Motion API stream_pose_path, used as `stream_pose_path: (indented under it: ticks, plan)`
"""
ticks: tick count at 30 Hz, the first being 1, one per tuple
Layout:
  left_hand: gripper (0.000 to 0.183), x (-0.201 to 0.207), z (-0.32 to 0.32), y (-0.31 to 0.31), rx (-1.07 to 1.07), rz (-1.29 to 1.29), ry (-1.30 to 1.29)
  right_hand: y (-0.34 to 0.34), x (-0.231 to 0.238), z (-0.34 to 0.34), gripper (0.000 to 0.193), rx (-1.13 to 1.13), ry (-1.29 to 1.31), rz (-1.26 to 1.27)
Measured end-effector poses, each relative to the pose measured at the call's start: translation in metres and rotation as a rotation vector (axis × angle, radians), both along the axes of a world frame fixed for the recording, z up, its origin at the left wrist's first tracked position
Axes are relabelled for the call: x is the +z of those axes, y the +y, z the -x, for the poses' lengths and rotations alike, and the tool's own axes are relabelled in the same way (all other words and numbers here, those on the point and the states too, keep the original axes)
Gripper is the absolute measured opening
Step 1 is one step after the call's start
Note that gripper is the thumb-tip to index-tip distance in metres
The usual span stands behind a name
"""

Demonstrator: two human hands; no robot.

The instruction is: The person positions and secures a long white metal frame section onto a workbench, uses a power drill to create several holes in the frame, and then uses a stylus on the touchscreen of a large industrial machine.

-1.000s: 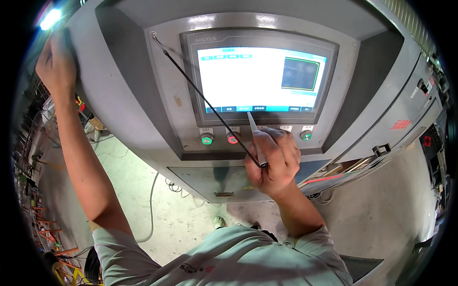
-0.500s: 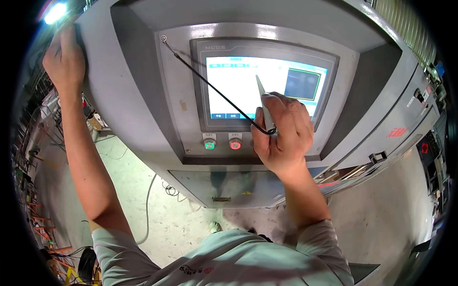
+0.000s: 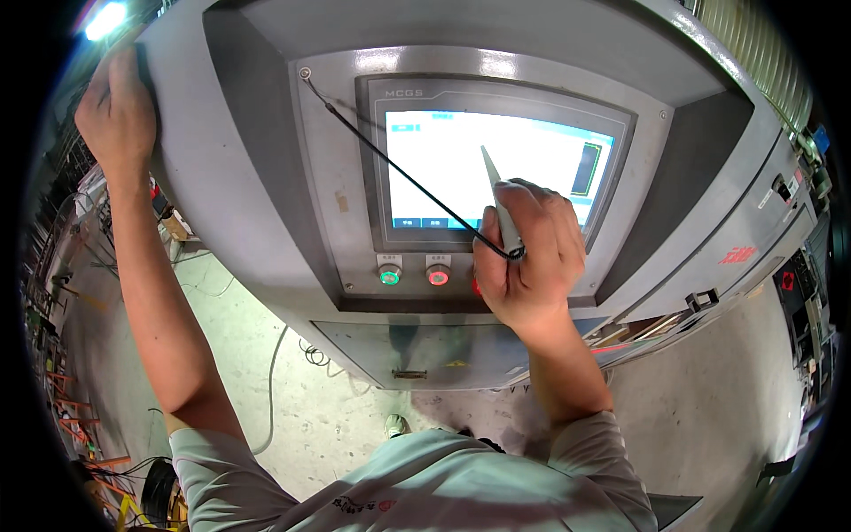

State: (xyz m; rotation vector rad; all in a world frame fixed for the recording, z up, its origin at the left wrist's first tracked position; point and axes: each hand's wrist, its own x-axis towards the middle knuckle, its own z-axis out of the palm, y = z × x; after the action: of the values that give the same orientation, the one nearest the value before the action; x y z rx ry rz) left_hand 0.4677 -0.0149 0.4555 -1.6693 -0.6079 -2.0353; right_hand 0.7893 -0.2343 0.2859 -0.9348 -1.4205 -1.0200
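My right hand [image 3: 542,253] pinches a slim grey stylus [image 3: 493,182] between thumb and fingers. Its tapered tip points up over the lit touchscreen [image 3: 434,168]; whether it touches the glass I cannot tell. From the stylus's rear end a thin black cord [image 3: 399,168] runs to a screw at the panel's upper left. The screen is mostly washed-out white, with a narrow dark box at its right. Against the left edge of the grey machine cabinet [image 3: 177,115] rests my left hand [image 3: 120,120], holding nothing visible, its fingers stretched upward and partly hidden.
Below the screen sit a green lit button [image 3: 389,275] and a red one [image 3: 437,275]; another red one is mostly behind my right hand. A black latch [image 3: 702,300] juts from the cabinet's right side. A grey cable [image 3: 273,381] lies on the floor at left.
The screen's contents have changed: the row of blue tabs has shrunk to the left and the dark box is narrower. The stylus tip has shifted very slightly; my left hand stays at the cabinet edge.
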Motion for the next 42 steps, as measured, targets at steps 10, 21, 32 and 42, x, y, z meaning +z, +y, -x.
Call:
stream_pose_path:
  ticks: [10,21,32,42]
  plan:
    - [0.038,-0.007,-0.004,0.007,0.014,0.007,0.001,-0.022,-0.008,0.002,0.037,0.028,-0.006,0.108]
    - [0.041,0.000,0.005,0.005,0.007,0.058,-0.010,-0.015,-0.028,0.011,0.042,0.109,0.047,0.131]
    - [0.042,0.001,0.007,0.013,-0.029,0.039,-0.005,-0.019,-0.020,0.008,0.035,0.126,0.023,0.113]
    - [0.041,-0.002,-0.001,0.005,0.013,0.027,-0.036,-0.004,-0.008,0.004,0.036,0.115,0.017,0.087]
